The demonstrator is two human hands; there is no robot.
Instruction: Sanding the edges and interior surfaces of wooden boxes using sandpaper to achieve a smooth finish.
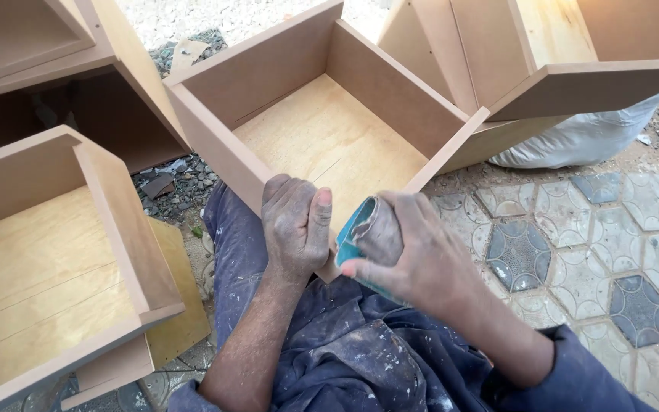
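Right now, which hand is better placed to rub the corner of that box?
The right hand, probably. It is closed around the folded sandpaper, right at the near corner of the wooden box. The left hand grips that corner and holds no paper.

Dusty hands [345, 236] press folded sandpaper [360, 233] against drawer box [322, 122] corner.

Drawer box [329, 114] rests on lap [345, 343].

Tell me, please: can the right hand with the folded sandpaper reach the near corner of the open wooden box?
Probably yes. The right hand holds the sandpaper right beside the box corner, with nothing between; the left hand grips that corner.
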